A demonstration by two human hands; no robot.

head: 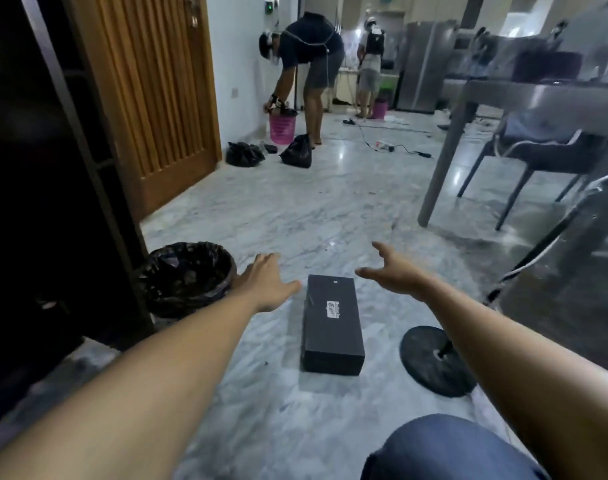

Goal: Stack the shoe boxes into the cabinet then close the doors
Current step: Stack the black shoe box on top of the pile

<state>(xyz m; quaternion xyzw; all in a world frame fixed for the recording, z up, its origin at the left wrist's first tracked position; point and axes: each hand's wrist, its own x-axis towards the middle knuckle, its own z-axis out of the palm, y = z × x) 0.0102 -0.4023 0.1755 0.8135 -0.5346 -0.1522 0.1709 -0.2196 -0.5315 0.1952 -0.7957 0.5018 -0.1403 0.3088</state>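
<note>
In the head view, a single black shoe box (332,323) lies flat on the marble floor (261,209) at lower centre, lid on, with a small white label on top and its long axis running away from the camera. Both bare arms reach toward its far end. The left hand (266,282) is just left of the box's far corner, fingers straight and spread, its grip released and holding nothing. The right hand (389,268) hovers just right of that end, fingers splayed and loosely bent, its grip likewise released; neither hand touches the box, as far as the view shows. The cabinet (35,168) fills the left side of the frame as a dark open front with shelf edges faintly visible. Its inside is too dark to show whether any boxes are stacked there, and its doors cannot be made out. A bin with a black liner (188,275) stands just beside the cabinet's lower corner, and a round black stand base (434,362) lies at right of the box. A blue-clad knee (451,448) shows at the bottom edge. By my reading the task is at a pick-up step: this box is not yet lifted, so carrying it across, stacking it and closing the doors all remain.
</note>
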